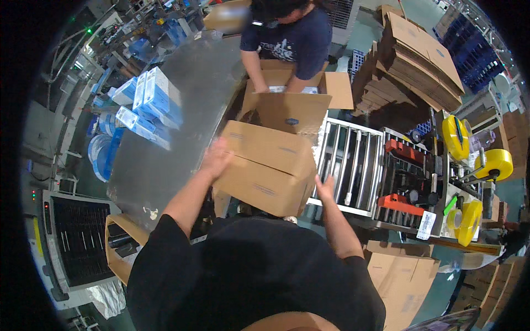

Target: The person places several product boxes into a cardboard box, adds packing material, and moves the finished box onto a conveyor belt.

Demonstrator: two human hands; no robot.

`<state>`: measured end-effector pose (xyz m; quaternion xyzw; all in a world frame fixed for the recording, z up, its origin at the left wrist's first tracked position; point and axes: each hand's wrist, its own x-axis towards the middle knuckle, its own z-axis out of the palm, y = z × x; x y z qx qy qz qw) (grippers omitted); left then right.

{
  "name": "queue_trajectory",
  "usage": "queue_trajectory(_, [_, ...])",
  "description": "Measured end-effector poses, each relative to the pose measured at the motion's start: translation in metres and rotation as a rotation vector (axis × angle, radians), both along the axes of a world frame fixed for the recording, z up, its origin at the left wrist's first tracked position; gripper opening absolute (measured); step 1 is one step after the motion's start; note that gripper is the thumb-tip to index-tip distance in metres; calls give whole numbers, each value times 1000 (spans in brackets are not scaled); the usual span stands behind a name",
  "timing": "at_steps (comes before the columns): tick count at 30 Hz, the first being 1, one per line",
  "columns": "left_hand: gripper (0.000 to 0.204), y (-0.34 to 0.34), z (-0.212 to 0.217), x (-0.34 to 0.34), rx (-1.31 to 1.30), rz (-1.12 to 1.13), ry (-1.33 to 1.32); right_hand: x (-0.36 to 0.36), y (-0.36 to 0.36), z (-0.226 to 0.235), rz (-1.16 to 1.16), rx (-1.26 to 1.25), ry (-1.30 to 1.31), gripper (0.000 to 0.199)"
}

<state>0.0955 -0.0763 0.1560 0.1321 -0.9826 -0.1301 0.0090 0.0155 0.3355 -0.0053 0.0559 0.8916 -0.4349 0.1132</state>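
Note:
A brown cardboard box with its top flaps folded to a middle seam is between my two hands, tilted, in front of my body. My left hand presses on its left side, slightly blurred. At the right side, my right hand is against the box with its thumb up and the other fingers partly hidden. Just beyond stands an open cardboard box, into which a co-worker in a dark blue shirt reaches with both hands.
A dark table at left carries blue-and-white cartons. To the right, a roller conveyor leads to a taping machine with red parts and yellow tape rolls. Flattened cardboard is stacked at the far right; another box stands near right.

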Motion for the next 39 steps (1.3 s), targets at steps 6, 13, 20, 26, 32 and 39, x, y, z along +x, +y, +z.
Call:
queue_trajectory(6, [73, -69, -15, -11, 620, 286, -117, 49, 18, -53, -11, -586, -624, 68])
queue_trajectory(13, [71, 20, -7, -12, 1797, 358, -113, 24, 87, 181, 60, -1014, -83, 65])
queue_trajectory(20, [56, -50, -14, -15, 1407, 329, -63, 22, -112, 209, 567, -247, 342, 56])
queue_trajectory(26, [58, -84, -15, -12, 519, 160, -129, 42, -112, 122, 217, 45, 199, 52])
queue_trajectory(32, [42, -144, -110, 4, 937, 280, -73, 46, -34, 97, 139, 253, 184, 53])
queue_trajectory(39, [34, -85, -68, 2, 573, 403, -47, 72, -168, 186, 1165, 479, 178, 52])
